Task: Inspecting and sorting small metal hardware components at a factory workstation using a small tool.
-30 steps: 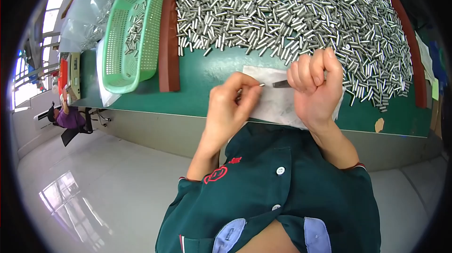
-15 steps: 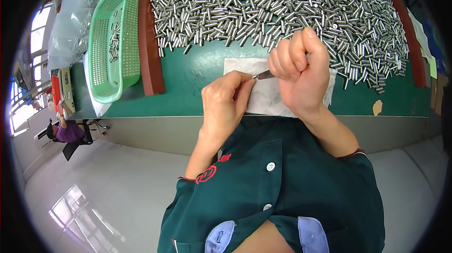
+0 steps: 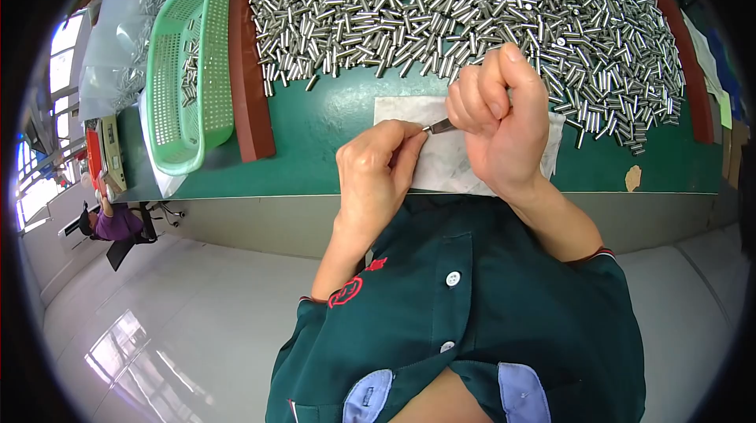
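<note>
My left hand (image 3: 368,165) pinches a small metal pin (image 3: 427,129) between thumb and forefinger, with only its end showing. My right hand (image 3: 508,128) is curled closed around a slim tool with a dark, flat, knife-like blade (image 3: 442,126). The blade's tip meets the pin's exposed end, or lies very close to it; the tool's handle is hidden in my fingers. Both hands are above a white cloth or paper sheet (image 3: 445,167) at the table's near edge. Beyond them spreads a large heap of shiny cylindrical metal pins (image 3: 441,21).
Red-brown bars (image 3: 250,84) flank the heap on the green table (image 3: 315,120). At left stands a light green plastic basket (image 3: 167,128) containing some pins, beside clear bags (image 3: 110,37) of metal parts. A person in purple (image 3: 118,222) sits farther left.
My right hand and the blade have shifted very slightly, up and left. The left hand keeps its pinch on the pin in nearly the same place.
</note>
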A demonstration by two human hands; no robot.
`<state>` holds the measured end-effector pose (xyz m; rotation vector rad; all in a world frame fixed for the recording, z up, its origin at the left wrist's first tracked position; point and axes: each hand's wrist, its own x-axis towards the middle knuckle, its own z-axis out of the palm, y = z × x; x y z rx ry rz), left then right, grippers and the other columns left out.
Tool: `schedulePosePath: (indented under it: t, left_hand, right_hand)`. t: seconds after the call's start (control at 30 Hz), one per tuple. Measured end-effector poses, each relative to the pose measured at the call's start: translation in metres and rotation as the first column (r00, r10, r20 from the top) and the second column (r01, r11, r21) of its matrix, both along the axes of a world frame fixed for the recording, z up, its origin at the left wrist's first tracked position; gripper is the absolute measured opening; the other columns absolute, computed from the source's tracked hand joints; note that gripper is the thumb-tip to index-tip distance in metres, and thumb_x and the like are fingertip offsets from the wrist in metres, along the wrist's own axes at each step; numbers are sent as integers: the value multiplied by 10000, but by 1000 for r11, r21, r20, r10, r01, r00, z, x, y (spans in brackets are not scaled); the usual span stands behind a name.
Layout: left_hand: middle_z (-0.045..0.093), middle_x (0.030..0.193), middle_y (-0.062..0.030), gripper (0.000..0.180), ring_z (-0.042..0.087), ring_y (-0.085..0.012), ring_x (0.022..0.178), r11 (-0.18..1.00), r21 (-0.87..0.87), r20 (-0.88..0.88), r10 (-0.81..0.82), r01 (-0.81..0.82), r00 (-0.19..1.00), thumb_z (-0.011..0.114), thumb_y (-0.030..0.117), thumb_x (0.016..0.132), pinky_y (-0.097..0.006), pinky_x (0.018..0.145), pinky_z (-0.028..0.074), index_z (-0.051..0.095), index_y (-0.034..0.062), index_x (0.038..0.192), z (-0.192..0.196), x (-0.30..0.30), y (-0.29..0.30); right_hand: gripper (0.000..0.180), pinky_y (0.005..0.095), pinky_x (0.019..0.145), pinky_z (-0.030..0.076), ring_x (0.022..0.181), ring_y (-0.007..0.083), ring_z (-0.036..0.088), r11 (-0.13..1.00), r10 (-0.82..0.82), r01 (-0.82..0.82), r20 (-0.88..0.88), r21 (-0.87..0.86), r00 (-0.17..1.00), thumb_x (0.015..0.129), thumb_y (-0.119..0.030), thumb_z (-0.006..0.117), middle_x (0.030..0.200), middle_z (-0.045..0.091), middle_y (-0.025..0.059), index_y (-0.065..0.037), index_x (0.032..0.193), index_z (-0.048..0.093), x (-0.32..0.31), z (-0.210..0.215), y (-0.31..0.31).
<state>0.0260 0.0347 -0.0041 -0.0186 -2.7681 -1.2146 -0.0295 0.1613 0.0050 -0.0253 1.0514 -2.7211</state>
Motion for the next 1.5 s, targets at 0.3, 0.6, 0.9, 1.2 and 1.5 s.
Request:
schedulePosePath:
  t: [0.3, 0.6, 0.9, 1.2, 1.5]
  left_hand:
    - [534, 576, -115, 77, 505, -250, 473, 1000, 19, -15, 6, -5, 1000, 622, -7, 658, -308, 442, 390, 546, -7, 651, -1, 1, -1]
    - [527, 569, -121, 80, 507, -264, 481, 1000, 27, -20, -2, 3, 1000, 622, -17, 650, -321, 443, 390, 542, -11, 645, 1, -3, -1]
    - [515, 561, -21, 80, 457, -114, 482, 922, 330, 227, 131, -203, 965, 609, 19, 726, -238, 452, 368, 538, -12, 708, 15, 5, -5]
    - [404, 676, -21, 178, 295, -46, 523, -83, 947, 285, -226, -310, 932, 489, 119, 840, -170, 453, 256, 449, -11, 955, 1, -5, -41]
    - [362, 606, -11, 291, 289, -66, 507, 191, 949, 245, 58, -252, 968, 348, 233, 900, -187, 447, 240, 508, 6, 813, 9, -12, -58]
  right_hand:
    - [394, 235, 381, 159, 382, 67, 152, 996, -17, 22, -57, 87, 998, 889, -244, 274, 416, 238, -25, -113, 516, 274, 4, 0, -5]
    - [396, 232, 386, 157, 398, 62, 165, 959, -22, 82, -216, 272, 976, 896, -227, 289, 435, 238, -19, -90, 525, 274, 6, 1, -16]
    - [392, 242, 402, 165, 385, 81, 142, 995, -22, 15, -69, -99, 997, 895, -253, 240, 421, 230, -30, -121, 526, 269, -2, -5, 0]
    - [402, 241, 393, 148, 385, 76, 131, 998, 12, -15, -44, -68, 999, 892, -253, 250, 411, 213, -37, -128, 510, 258, 1, 1, -2]
    - [400, 235, 380, 162, 373, 68, 149, 994, -21, 20, -11, -109, 1000, 888, -228, 258, 406, 243, -21, -110, 506, 276, -1, 3, -3]
